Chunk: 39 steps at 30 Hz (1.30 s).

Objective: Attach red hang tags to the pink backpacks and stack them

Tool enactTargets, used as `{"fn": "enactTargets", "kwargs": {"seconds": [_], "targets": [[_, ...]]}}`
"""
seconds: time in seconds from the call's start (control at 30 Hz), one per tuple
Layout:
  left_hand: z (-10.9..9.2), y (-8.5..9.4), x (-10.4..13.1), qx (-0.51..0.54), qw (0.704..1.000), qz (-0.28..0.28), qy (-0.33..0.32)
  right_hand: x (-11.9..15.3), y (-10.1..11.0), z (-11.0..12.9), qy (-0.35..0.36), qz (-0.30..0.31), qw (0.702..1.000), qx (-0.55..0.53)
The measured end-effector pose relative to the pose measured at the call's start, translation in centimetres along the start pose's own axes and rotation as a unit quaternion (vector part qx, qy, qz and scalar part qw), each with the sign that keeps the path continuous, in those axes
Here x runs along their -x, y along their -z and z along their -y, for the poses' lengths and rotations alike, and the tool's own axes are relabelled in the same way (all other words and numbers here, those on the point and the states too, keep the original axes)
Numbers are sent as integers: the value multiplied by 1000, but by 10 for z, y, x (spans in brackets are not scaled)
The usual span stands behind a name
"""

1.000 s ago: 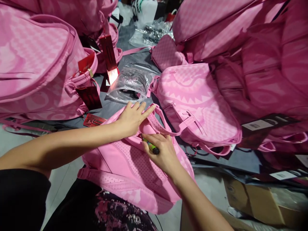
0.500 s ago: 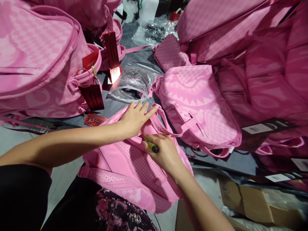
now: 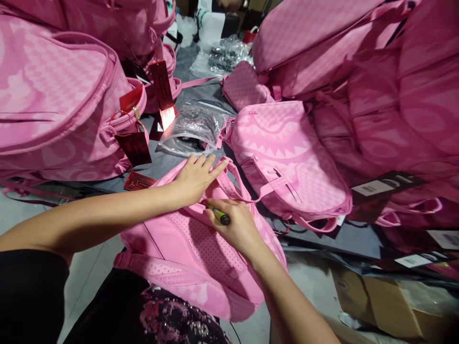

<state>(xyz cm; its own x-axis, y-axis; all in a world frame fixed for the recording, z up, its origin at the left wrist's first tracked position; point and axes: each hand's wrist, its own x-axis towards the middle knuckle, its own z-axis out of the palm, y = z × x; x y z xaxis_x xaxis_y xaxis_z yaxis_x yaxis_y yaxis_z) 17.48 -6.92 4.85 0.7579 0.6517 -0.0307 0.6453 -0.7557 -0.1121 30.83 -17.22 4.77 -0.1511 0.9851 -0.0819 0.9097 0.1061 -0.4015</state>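
Gripping a green-and-black marker (image 3: 218, 216), the right hand (image 3: 234, 222) is closed around it against the upper part of a pink bag (image 3: 150, 241). The left hand (image 3: 195, 179) lies palm down with its fingers spread on the same bag's far edge. That bag sits near the middle of the scene, its dotted panel facing up.

Just left of it lies a red tag (image 3: 138, 181); its small lettering seems to begin SPRAY, and the rest is too small to tell. To the right, a black label (image 3: 385, 185) shows large white letters, apparently DI, beside a white barcode sticker (image 3: 373, 188). A 2nd black label (image 3: 428, 257) lies nearer. 2 dark red tags (image 3: 134, 147) hang from bags at left, their print unreadable. A pink backpack (image 3: 287, 153) with a toothed print lies just right, and a clear plastic pouch (image 3: 195, 129) farther off.
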Motion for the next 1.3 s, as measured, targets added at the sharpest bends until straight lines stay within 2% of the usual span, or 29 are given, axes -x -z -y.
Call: {"fn": "enactTargets", "kwargs": {"seconds": [0.37, 0.5, 0.6, 0.7, 0.77, 0.9, 1.0, 1.2, 1.3], "targets": [[-3, -1, 2, 3, 1000, -16, 9, -3, -4, 3, 18, -40, 996, 75], [1, 2, 3, 15, 1000, -12, 2, 0, -8, 1, 25, -60, 998, 1], [10, 13, 7, 30, 998, 48, 6, 7, -12, -2, -1, -75, 997, -16], [20, 25, 13, 65, 986, 143, 51, 12, -20, -4, 22, -115, 991, -60], [22, 29, 18, 74, 981, 165, 67, 11, -30, -3, 43, -143, 981, -120], [16, 22, 21, 41, 987, 138, 77, 5, -52, 0, 59, -184, 954, -230], [10, 15, 20, 8, 991, 106, 80, 2, -61, 0, 46, -202, 944, -255], [21, 15, 21, 18, 992, 118, 44, 7, -54, -3, 46, -197, 944, -261], [32, 18, 21, 33, 991, 129, 15, 9, -47, -4, 49, -168, 945, -277]]}}
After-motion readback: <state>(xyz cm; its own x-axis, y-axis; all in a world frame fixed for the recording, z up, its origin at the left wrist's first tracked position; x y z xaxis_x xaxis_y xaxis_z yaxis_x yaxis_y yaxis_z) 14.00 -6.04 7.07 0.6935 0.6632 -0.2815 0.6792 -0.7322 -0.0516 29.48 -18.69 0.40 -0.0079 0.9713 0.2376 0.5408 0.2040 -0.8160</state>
